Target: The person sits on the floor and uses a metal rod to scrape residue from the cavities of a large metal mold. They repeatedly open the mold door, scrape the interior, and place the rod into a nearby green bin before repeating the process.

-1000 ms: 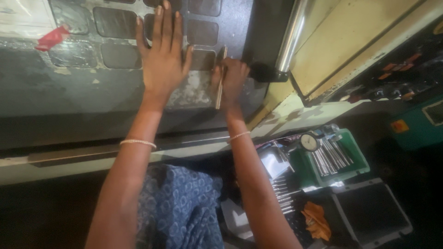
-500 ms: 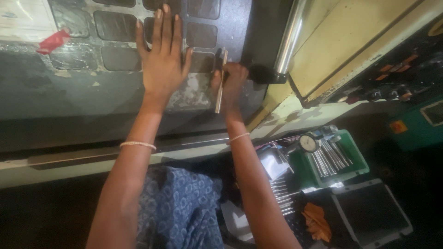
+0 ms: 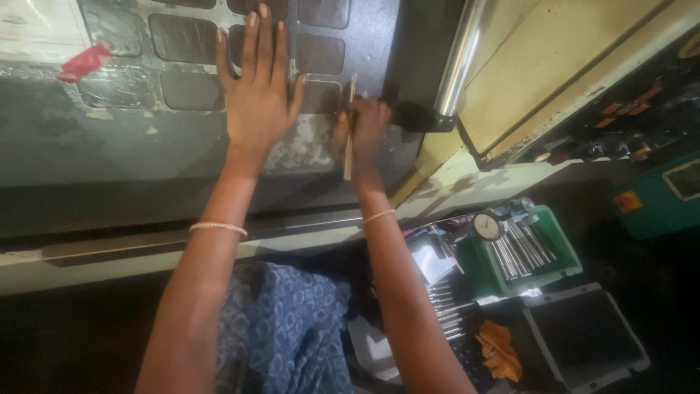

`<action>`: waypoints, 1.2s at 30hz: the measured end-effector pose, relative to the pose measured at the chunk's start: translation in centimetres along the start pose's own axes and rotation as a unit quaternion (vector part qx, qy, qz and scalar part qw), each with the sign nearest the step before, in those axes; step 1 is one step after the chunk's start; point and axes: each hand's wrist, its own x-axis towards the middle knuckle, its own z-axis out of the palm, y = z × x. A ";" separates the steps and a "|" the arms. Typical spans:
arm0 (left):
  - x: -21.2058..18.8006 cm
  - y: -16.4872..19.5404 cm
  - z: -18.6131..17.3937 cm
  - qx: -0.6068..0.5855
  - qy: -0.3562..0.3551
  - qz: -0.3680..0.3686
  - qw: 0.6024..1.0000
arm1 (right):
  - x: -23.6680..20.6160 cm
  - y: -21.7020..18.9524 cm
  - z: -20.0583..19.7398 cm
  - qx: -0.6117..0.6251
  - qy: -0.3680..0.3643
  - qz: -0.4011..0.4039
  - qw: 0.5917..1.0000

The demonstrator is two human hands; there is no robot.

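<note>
Dark metal plate (image 3: 182, 146) with grid of rectangular pockets fills upper view; machine housing with chrome bar (image 3: 458, 58) at right. Green tray (image 3: 561, 255) of metal rods and dial gauge (image 3: 487, 226) lower right, well apart from hands. Left hand (image 3: 259, 95) flat on plate, fingers spread and released, apparently bracing. Right hand (image 3: 364, 131) clenched around thin straight strip (image 3: 349, 128), perhaps a scale, standing upright against plate between thumb and fingers, just beside left hand.

Dim workshop: right of the hands, a cream metal machine panel (image 3: 554, 66); below right, a green plastic tray (image 3: 565, 252).
</note>
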 end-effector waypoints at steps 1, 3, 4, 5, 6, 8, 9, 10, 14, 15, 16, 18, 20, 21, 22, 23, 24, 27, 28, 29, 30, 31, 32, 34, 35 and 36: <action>0.0 0.0 0.1 -0.002 0.003 0.000 1.000 | -0.1 0.1 0.0 0.005 0.007 -0.013 1.000; 0.2 -0.1 0.1 -0.004 0.010 0.001 1.000 | 0.1 0.2 0.1 0.015 0.021 -0.040 0.999; 0.1 -0.1 0.1 -0.003 0.009 0.002 1.000 | 0.0 0.1 0.1 0.020 0.022 -0.036 0.999; 0.1 -0.1 0.1 -0.002 0.009 0.002 1.000 | 0.0 0.1 0.0 0.024 0.023 -0.031 0.999; 0.1 -0.1 0.1 -0.002 0.009 0.003 1.000 | 0.1 0.0 0.0 0.029 0.024 -0.027 0.999; 0.1 -0.1 0.0 0.004 0.018 0.010 1.000 | 0.1 -0.2 -0.2 0.028 0.020 -0.018 0.999; 0.1 -0.1 -0.1 0.007 0.023 0.013 1.000 | 0.2 -0.3 -0.3 0.027 0.019 -0.014 0.999; 0.1 -0.1 -0.2 0.008 0.024 0.014 1.000 | 0.1 -0.4 -0.3 0.027 0.005 0.003 1.000; 0.0 -0.1 -0.4 0.003 0.029 0.017 0.999 | 0.1 -0.6 -0.1 0.031 0.007 0.014 0.999; -0.1 -0.2 -0.4 0.000 0.029 0.018 0.999 | 0.1 -0.6 0.0 0.032 0.022 0.003 0.999; -0.1 -0.2 -0.4 -0.002 0.030 0.019 0.999 | 0.1 -0.6 0.0 0.040 0.019 0.012 0.999; -0.2 -0.3 -0.4 -0.004 0.033 0.023 0.999 | 0.1 -0.6 0.1 0.056 0.015 0.028 0.998; -0.2 -0.3 -0.3 -0.002 0.036 0.022 0.999 | 0.0 -0.5 0.0 0.034 0.016 0.010 0.999; -0.2 -0.4 -0.2 0.000 0.037 0.021 0.999 | 0.0 -0.6 -0.1 0.023 0.016 0.000 1.000; -0.2 -0.4 -0.2 0.003 0.040 0.022 0.999 | 0.0 -0.6 -0.2 0.019 0.021 -0.006 1.000; -0.2 -0.5 -0.1 0.006 0.042 0.023 0.999 | 0.0 -0.6 -0.2 0.014 0.026 -0.012 0.999; -0.2 -0.4 0.0 0.008 0.044 0.024 0.999 | 0.0 -0.6 -0.2 0.009 0.031 -0.018 0.999; -0.3 -0.5 0.1 0.007 0.030 0.019 0.999 | 0.1 -0.5 0.1 -0.018 0.065 -0.049 0.996; -0.3 -0.5 0.2 0.010 0.028 0.019 0.999 | 0.1 -0.4 0.2 -0.020 0.063 -0.035 0.997; -0.3 -0.5 0.2 0.013 0.027 0.020 0.999 | 0.2 -0.3 0.2 -0.022 0.062 -0.021 0.998; -0.4 -0.5 0.3 0.015 0.026 0.020 0.999 | 0.2 -0.2 0.3 -0.024 0.061 -0.007 0.998; -0.4 -0.5 0.3 0.019 0.029 0.021 0.999 | 0.1 -0.1 0.3 -0.033 0.064 -0.013 0.997; -0.3 -0.5 0.3 0.024 0.033 0.022 0.999 | 0.1 -0.1 0.3 -0.041 0.069 -0.020 0.997; -0.3 -0.5 0.2 0.026 0.035 0.022 0.999 | 0.0 -0.2 0.2 -0.045 0.060 -0.026 0.997; -0.4 -0.5 0.2 0.023 0.034 0.021 0.999 | -0.1 -0.3 0.0 -0.040 0.047 -0.025 0.998; -0.4 -0.5 0.1 0.020 0.032 0.020 0.999 | -0.1 -0.4 -0.1 -0.036 0.034 -0.023 0.998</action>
